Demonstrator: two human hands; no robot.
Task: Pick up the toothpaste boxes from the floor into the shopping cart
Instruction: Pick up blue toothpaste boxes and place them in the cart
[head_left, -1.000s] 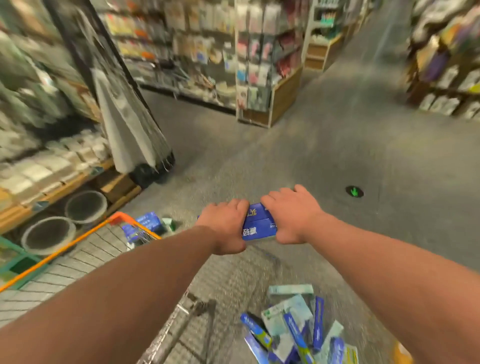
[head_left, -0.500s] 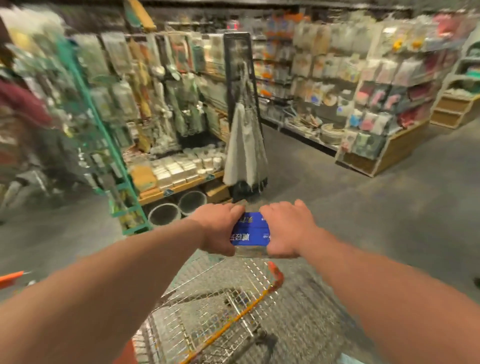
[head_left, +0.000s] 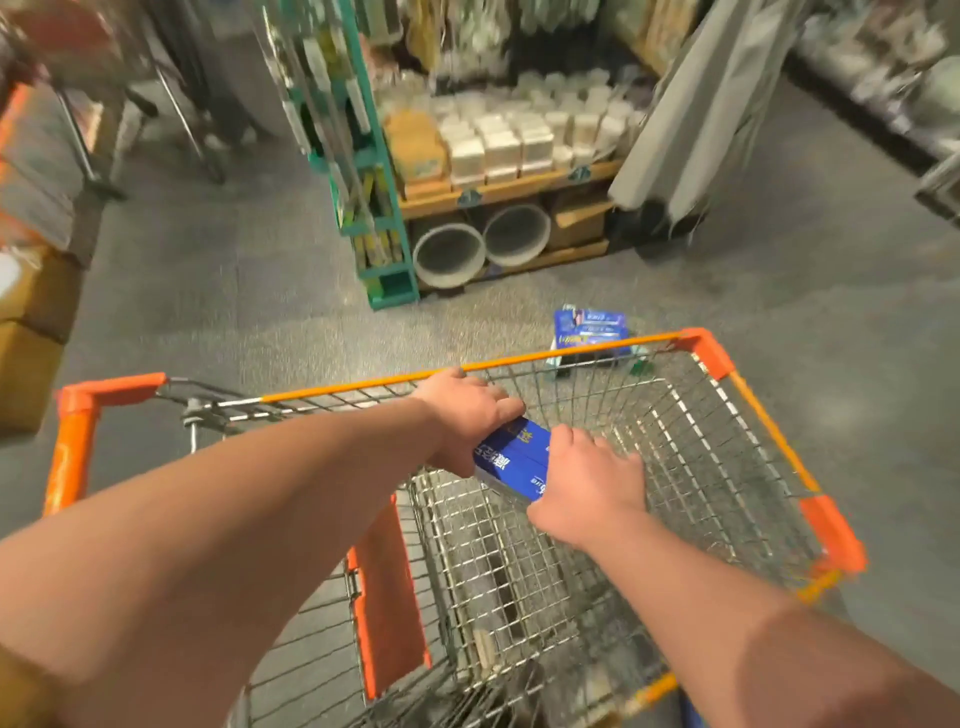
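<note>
I hold a stack of toothpaste boxes between my left hand and right hand, each gripping one end, over the open cart; its basket lies straight below.

A small stack of blue toothpaste boxes, white lettering on its faces, is held between the left hand and the right hand, each gripping one end. The stack lies at a slant, inside the rim of the shopping cart and above its wire basket. The cart is silver wire mesh with an orange rim and orange corner caps. Several loose toothpaste boxes, blue ones on pale teal ones, lie flat on the floor just beyond the cart's far rim, partly seen through the mesh
</note>
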